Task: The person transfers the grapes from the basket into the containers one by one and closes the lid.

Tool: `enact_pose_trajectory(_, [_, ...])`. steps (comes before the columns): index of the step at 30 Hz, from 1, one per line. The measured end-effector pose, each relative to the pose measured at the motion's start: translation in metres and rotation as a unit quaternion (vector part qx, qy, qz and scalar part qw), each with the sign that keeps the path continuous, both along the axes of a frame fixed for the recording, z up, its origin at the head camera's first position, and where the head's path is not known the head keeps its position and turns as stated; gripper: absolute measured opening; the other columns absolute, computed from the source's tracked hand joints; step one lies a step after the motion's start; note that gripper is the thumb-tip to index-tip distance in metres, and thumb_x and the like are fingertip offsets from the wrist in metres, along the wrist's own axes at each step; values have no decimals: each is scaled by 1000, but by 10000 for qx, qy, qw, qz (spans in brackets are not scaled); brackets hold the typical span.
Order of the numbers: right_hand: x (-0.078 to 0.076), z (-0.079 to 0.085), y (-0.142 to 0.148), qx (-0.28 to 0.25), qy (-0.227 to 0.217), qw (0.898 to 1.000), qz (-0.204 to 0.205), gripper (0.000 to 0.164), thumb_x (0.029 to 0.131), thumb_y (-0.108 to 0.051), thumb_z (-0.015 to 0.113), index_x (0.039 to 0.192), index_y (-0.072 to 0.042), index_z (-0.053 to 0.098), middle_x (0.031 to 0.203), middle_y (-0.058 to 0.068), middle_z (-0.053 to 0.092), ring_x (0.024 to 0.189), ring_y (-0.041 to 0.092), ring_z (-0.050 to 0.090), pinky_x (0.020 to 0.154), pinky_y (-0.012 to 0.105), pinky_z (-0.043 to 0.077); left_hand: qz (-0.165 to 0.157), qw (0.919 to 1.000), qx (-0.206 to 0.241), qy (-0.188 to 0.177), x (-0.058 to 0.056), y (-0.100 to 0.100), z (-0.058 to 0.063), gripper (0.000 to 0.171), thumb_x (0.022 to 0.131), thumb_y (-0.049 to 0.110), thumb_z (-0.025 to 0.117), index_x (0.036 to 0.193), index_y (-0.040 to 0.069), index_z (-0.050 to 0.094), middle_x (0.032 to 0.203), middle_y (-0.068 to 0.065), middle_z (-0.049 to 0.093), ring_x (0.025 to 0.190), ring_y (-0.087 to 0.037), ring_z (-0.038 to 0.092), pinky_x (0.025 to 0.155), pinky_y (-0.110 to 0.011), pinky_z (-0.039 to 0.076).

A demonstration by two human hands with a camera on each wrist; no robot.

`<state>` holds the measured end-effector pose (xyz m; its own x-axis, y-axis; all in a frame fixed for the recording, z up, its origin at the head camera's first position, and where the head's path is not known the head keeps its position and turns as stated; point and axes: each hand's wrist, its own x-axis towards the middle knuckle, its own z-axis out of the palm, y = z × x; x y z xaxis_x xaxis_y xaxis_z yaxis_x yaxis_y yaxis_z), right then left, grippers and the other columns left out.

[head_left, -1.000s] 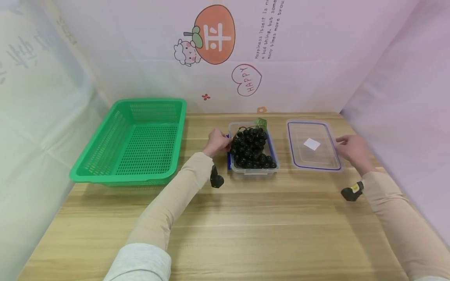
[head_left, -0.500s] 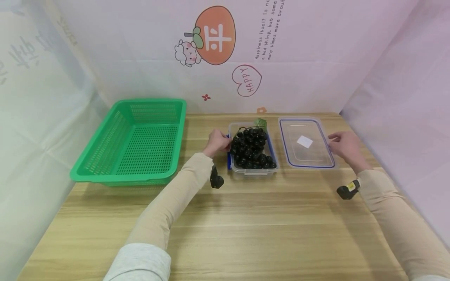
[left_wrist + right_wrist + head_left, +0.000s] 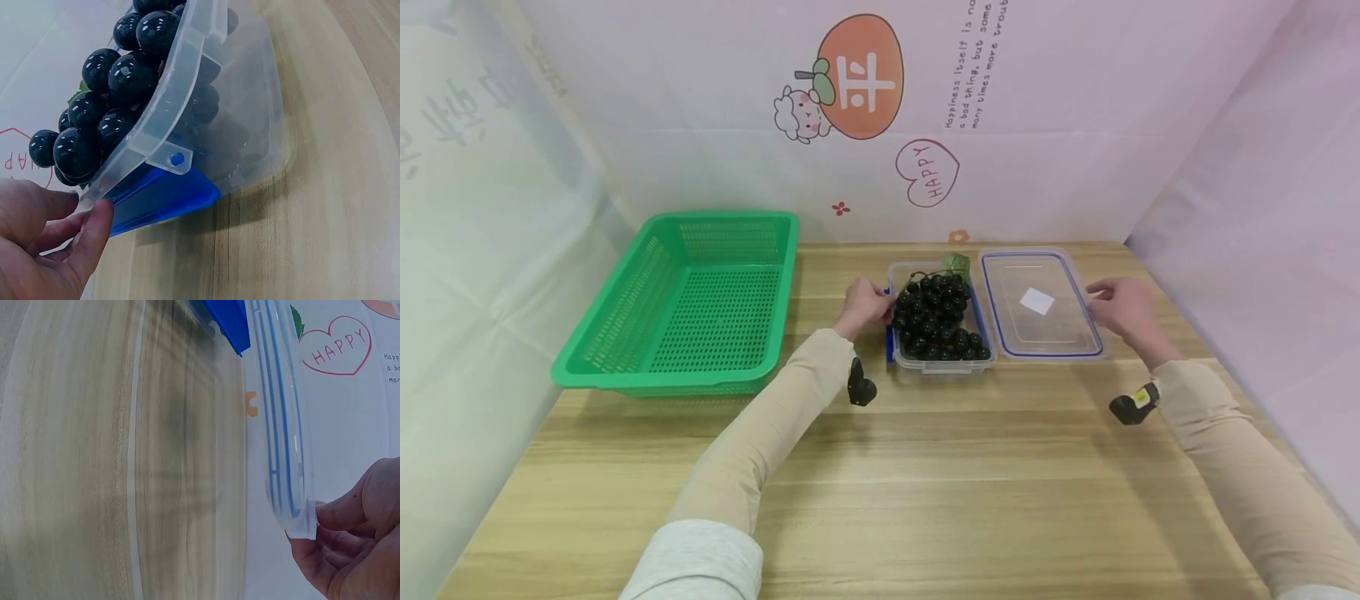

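A clear plastic food container (image 3: 946, 365) with blue side latches (image 3: 165, 200) holds a bunch of dark grapes (image 3: 934, 317) with a green leaf at the back. My left hand (image 3: 865, 305) pinches the container's left rim between thumb and fingers, beside a blue latch flap that hangs outward. To the right, my right hand (image 3: 1123, 307) pinches the right edge of the clear lid (image 3: 1015, 329), which has a blue seal and a white paper label. In the right wrist view the lid (image 3: 284, 425) shows edge-on, raised above the table, its left edge close to the container's right side.
A large green plastic basket (image 3: 715, 321) with perforated walls stands on the left of the wooden table (image 3: 925, 483). Behind the table hangs a printed white cloth (image 3: 1045, 167), and more cloth encloses both sides.
My right hand has brought the lid leftward, from apart on the right to right beside the container. My left hand and the container have stayed in place.
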<state>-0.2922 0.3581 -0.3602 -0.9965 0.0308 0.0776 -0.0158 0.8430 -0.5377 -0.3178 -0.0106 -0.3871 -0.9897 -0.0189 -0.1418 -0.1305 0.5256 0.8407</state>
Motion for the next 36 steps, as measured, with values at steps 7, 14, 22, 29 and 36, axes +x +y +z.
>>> enact_pose_trajectory(7, [1, 5, -8, -35, -44, 10000, 2, 39, 86, -7, 49, 119, 14, 54, 106, 37, 60, 66, 16, 64, 53, 20, 48, -71, 9850, -1031, 1384, 6, -1, 6, 23, 90, 3, 50, 94, 0, 72, 83, -12, 72, 63, -16, 58, 55, -19, 40])
enact_pose_trajectory(14, [2, 13, -24, -135, -144, 9998, 33, 39, 87, -9, 50, 120, 12, 54, 109, 36, 60, 68, 16, 64, 55, 19, 48, -180, 9768, -1189, 1772, 8, 2, 9, 22, 92, 4, 51, 91, 0, 72, 85, -12, 71, 64, -16, 59, 60, -23, 45])
enact_pose_trajectory(22, [2, 15, -47, -315, -191, 9993, 71, 40, 87, -8, 48, 122, 11, 54, 110, 33, 60, 75, 19, 64, 56, 17, 49, -242, 9698, -1481, 1922, 9, -1, 9, 21, 93, 7, 53, 103, 1, 70, 95, -12, 72, 76, -21, 66, 74, -31, 55])
enact_pose_trajectory(29, [3, 19, -63, -382, -134, 9989, 244, 38, 87, -6, 48, 121, 11, 55, 109, 34, 61, 87, 31, 63, 57, 16, 48, -697, 9303, -2188, 2862, 15, 0, 11, 19, 91, 7, 58, 106, 2, 68, 100, -13, 70, 88, -24, 67, 79, -32, 55])
enact_pose_trajectory(36, [5, 24, -74, -363, -54, 9986, 370, 36, 87, -5, 49, 119, 11, 56, 107, 34, 62, 86, 31, 65, 58, 14, 46, -1271, 8659, -2454, 4169, 24, 6, 11, 15, 89, 5, 62, 102, 2, 69, 97, -11, 66, 85, -22, 66, 72, -30, 55])
